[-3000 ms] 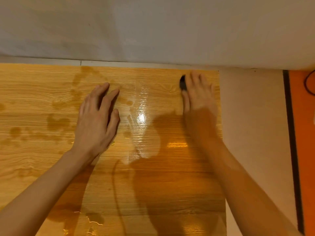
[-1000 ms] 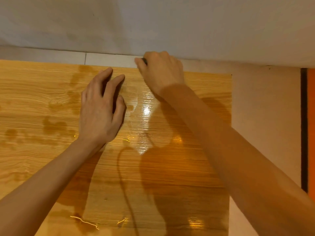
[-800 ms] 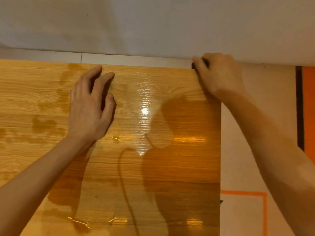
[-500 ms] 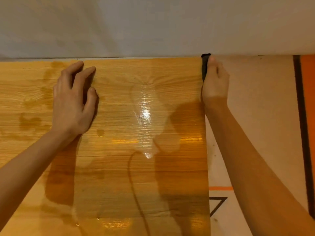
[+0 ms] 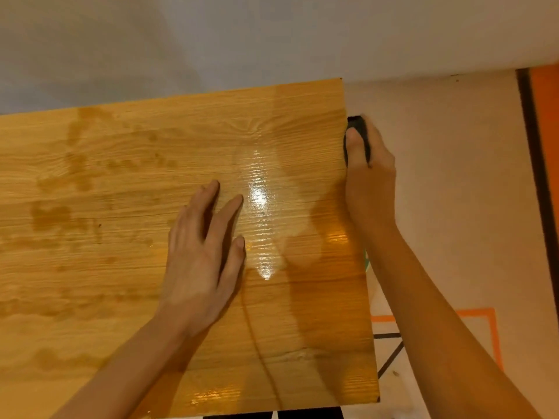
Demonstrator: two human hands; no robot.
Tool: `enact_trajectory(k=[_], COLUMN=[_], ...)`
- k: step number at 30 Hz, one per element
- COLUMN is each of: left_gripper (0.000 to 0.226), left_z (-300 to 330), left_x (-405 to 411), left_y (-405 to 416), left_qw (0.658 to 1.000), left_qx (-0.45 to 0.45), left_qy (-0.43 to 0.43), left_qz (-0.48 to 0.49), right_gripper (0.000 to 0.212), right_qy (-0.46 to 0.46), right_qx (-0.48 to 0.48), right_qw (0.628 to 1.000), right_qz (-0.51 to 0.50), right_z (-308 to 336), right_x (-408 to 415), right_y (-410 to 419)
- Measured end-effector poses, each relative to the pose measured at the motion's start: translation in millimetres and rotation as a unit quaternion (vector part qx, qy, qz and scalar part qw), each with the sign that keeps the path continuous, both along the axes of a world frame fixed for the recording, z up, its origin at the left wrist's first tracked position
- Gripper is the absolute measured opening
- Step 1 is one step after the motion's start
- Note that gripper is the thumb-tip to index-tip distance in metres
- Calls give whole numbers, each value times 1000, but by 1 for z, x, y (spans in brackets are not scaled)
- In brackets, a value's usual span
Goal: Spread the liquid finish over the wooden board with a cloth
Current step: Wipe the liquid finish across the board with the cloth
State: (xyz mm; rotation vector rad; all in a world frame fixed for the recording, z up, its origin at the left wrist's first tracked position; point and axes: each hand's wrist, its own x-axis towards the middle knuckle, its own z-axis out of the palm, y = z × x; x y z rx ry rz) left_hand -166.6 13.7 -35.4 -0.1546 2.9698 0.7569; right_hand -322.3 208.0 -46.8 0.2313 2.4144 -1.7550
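While I look down from the head camera, the wooden board (image 5: 127, 189) fills most of the view, lying flat with its far edge against a pale grey wall (image 5: 242, 37). Its right part shines wet, with a bright glare streak (image 5: 260, 204) running toward me; further left I see darker, blotchy patches (image 5: 57, 213) in the grain. A thin dark curved line (image 5: 257, 343) crosses the near part of the wood; whether it is a cord or a shadow I cannot tell.

My left hand (image 5: 199, 264) lies palm down on the board near its middle, fingers straight and slightly spread, gripping nothing. My right hand (image 5: 369, 182) sits at the board's right edge, its fingers curled around a small dark cloth (image 5: 357, 125), thumb on top, pressing it against the side of the board near the far corner.

To the right of the board is a pale floor covering (image 5: 453, 176) with an orange outline (image 5: 490, 328) and black lines (image 5: 390, 355) on it, then a dark strip (image 5: 529, 146) and an orange band (image 5: 547, 131) at the frame's edge.
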Motion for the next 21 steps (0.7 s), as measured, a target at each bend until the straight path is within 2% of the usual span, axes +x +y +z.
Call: enact_trajectory(k=[6,9,12,16,18,21], left_gripper=[51,52,51,50,50,49], left_z=[-8,-10,-10,-11,-12,-12], left_x=[-1,-2,-3,1,0,0], left_y=[2,3,5,7,7,7], left_qw=[999,999,999,998,997,997], left_qx=[-27,-36,-37,-42,-47,-48], left_qy=[22,30,38,50,58,65], left_qz=[-1,-1,3,5,3,1], right_gripper=[29,31,30,31,37,30], right_qy=[-65,-47,11,-7,-12,12], right_qx=[65,94,87,83,66,74], right_qw=[996,994,994,996,998,997], right_qz=[-5,27,58,40,21,1], right_z=[22,17,5,0,-2,2], right_x=[119,85,7,-76,-76,-36], right_y=[30,25,4,-17,-21,-14])
